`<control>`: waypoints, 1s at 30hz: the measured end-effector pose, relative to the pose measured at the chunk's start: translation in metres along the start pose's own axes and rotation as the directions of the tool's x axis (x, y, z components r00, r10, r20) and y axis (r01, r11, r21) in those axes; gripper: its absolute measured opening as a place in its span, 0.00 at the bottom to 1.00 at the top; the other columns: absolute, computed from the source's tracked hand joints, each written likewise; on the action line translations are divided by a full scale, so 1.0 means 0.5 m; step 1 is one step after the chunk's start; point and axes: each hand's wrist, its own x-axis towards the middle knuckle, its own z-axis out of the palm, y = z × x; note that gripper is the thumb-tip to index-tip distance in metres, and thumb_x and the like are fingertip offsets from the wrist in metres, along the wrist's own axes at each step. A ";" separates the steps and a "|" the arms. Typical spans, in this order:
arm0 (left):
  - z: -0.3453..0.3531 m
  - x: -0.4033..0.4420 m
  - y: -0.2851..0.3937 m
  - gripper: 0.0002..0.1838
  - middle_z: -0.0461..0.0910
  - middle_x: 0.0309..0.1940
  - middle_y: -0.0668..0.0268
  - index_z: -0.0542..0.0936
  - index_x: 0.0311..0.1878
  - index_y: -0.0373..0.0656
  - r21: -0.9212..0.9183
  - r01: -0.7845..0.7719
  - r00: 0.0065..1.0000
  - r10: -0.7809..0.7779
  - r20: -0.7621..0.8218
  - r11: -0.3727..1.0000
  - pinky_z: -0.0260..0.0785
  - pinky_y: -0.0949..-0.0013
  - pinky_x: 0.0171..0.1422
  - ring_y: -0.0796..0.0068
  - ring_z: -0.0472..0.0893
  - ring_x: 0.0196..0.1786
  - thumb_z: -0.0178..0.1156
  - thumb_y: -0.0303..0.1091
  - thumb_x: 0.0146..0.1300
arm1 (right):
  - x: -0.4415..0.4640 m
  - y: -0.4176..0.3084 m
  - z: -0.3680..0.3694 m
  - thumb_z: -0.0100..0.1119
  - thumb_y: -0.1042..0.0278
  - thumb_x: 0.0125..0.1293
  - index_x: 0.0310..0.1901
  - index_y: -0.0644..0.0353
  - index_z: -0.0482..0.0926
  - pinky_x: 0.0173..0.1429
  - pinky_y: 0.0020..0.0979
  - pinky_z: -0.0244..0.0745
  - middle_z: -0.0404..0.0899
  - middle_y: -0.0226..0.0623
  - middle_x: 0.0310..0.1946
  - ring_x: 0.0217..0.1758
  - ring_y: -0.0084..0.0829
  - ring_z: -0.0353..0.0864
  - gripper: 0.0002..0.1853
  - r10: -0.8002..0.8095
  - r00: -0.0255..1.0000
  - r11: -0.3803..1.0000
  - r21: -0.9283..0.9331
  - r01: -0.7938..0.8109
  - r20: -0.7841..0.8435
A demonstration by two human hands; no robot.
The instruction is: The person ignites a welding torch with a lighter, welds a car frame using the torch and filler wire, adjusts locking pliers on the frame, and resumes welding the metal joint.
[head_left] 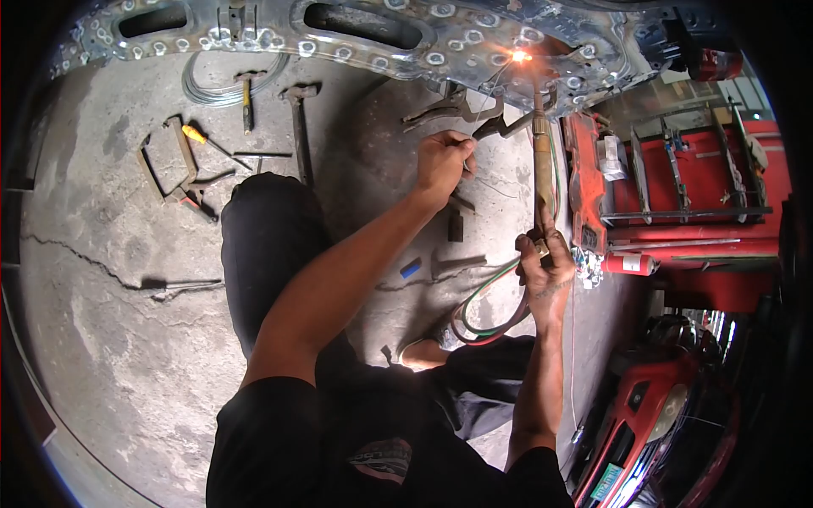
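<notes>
My right hand (549, 269) is wrapped round the rear of a brass gas welding torch (543, 161), its tip pointing up at a metal car panel (474, 38). A bright orange glow (522, 56) burns on the panel at the tip. Pinched in the fingers of my left hand (444, 168) is a thin filler wire (500, 188); its far end runs up towards the glow. Locking pliers (447, 108) hang at the panel's lower edge, just above my left hand. Red and green hoses (474, 305) loop down from the torch.
On the concrete floor lie a hammer (300, 127), a smaller hammer (246, 102), coiled wire (199, 89), a yellow-handled screwdriver (195, 134) and a C-shaped clamp (151, 169). A red tool case (584, 182) and a fire extinguisher (631, 263) stand right. A red car front (631, 406) is lower right.
</notes>
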 end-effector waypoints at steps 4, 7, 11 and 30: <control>0.000 0.000 0.000 0.06 0.82 0.28 0.67 0.87 0.43 0.36 -0.004 -0.005 1.000 0.006 0.004 1.000 0.79 0.68 0.35 0.74 0.83 0.31 0.64 0.29 0.71 | -0.001 -0.001 0.000 0.66 0.79 0.68 0.73 0.61 0.77 0.41 0.26 0.77 0.80 0.32 0.35 0.35 0.20 0.77 0.30 0.017 1.000 1.000 0.010 -0.017 0.001; 0.000 0.001 -0.003 0.06 0.82 0.28 0.66 0.87 0.42 0.37 -0.010 -0.008 1.000 0.008 0.003 1.000 0.79 0.68 0.35 0.74 0.83 0.30 0.64 0.29 0.71 | 0.000 0.006 0.001 0.66 0.79 0.68 0.73 0.61 0.77 0.38 0.25 0.76 0.80 0.31 0.35 0.33 0.19 0.77 0.30 0.001 1.000 1.000 0.011 -0.001 0.001; -0.001 0.000 -0.005 0.05 0.82 0.28 0.66 0.86 0.41 0.37 0.006 -0.003 1.000 0.003 -0.006 1.000 0.78 0.69 0.35 0.74 0.83 0.30 0.65 0.29 0.71 | -0.002 -0.014 0.000 0.66 0.79 0.69 0.73 0.60 0.77 0.29 0.24 0.73 0.79 0.30 0.35 0.28 0.16 0.74 0.30 0.067 0.998 0.994 0.089 -0.068 0.023; -0.001 0.010 -0.010 0.06 0.83 0.30 0.65 0.87 0.43 0.35 0.005 -0.022 1.000 0.022 -0.004 1.000 0.80 0.68 0.34 0.74 0.83 0.30 0.64 0.27 0.71 | -0.003 -0.001 0.000 0.66 0.78 0.70 0.74 0.61 0.76 0.27 0.22 0.72 0.80 0.30 0.37 0.27 0.15 0.75 0.30 0.020 1.000 0.996 0.090 -0.022 0.025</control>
